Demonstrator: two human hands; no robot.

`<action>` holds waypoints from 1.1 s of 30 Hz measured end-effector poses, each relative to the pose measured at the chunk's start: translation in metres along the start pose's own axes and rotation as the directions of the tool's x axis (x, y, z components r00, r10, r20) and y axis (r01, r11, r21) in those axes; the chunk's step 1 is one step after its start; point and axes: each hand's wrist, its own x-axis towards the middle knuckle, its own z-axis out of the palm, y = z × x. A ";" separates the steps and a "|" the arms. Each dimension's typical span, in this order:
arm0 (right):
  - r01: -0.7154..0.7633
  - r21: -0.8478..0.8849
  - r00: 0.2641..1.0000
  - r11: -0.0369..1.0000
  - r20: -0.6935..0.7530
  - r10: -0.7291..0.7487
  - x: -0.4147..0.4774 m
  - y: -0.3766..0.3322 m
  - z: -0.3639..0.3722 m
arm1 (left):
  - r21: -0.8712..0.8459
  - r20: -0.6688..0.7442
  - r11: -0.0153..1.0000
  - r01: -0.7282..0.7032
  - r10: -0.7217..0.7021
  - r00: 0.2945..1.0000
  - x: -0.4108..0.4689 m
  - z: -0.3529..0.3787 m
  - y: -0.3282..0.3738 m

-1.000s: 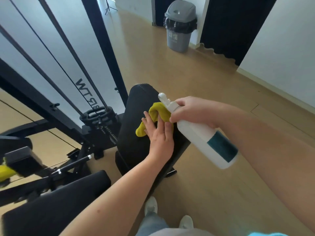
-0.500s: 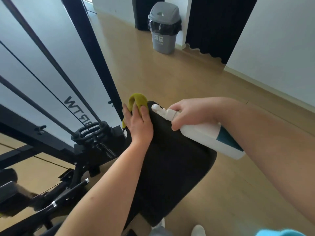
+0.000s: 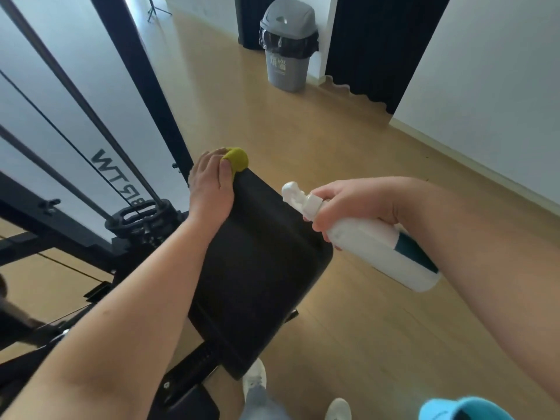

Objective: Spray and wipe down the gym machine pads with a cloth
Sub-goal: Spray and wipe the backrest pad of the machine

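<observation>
The pad (image 3: 260, 268) stands tilted mid-room. It is black and smooth-skinned, probably firm foam under vinyl, so I'd expect it to give a little under a palm and let a damp rag slide; it wants pressing, not gripping. At its eleven o'clock corner sits the cloth (image 3: 239, 159), bunched into a yellow-green wad. It looks soft and light, and is best kept balled so no tail drags. The left hand (image 3: 210, 189) has it there, fingers curled close together over the wad and the pad's top edge. At the pad's three o'clock the right hand (image 3: 360, 204) is clamped round the neck of the bottle (image 3: 381, 253), with the nozzle aimed toward ten o'clock across the pad. The bottle is white plastic, likely light, and slick if wet. I cannot tell whether a finger rests on the trigger. Cables (image 3: 78, 96) run at nine o'clock, and a bin (image 3: 288, 56) stands at twelve.
</observation>
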 end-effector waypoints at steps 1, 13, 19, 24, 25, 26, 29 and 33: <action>0.010 0.022 1.000 1.000 -0.003 -0.010 -0.006 0.006 0.000 | 0.036 0.014 0.999 -0.034 0.033 0.999 -0.003 0.001 0.005; 0.137 0.095 0.987 0.986 -0.093 -0.128 -0.049 0.066 0.009 | 0.196 0.161 0.916 -0.349 0.321 0.933 -0.133 0.038 0.095; 0.159 0.101 0.984 0.982 -0.100 -0.149 -0.050 0.073 0.016 | 0.353 0.301 0.722 -0.595 0.514 0.803 -0.169 0.054 0.105; 0.159 0.111 0.985 0.981 -0.080 -0.151 -0.037 0.065 0.014 | 0.341 0.285 0.767 -0.543 0.466 0.838 -0.139 0.042 0.093; 0.152 0.101 0.986 0.983 -0.079 -0.145 -0.034 0.060 0.014 | 0.340 0.276 0.802 -0.491 0.414 0.867 -0.130 0.038 0.091; 0.142 0.091 0.987 0.986 -0.083 -0.135 -0.030 0.055 0.014 | 0.345 0.272 0.833 -0.433 0.353 0.895 -0.119 0.034 0.089; 0.125 0.103 0.985 0.987 -0.133 -0.111 -0.015 0.037 0.013 | 0.353 0.275 0.880 -0.318 0.228 0.934 -0.083 0.023 0.077; 0.085 0.124 0.991 0.989 -0.110 -0.072 0.006 0.008 0.008 | 0.317 0.220 0.932 -0.178 0.111 0.969 -0.040 0.013 0.051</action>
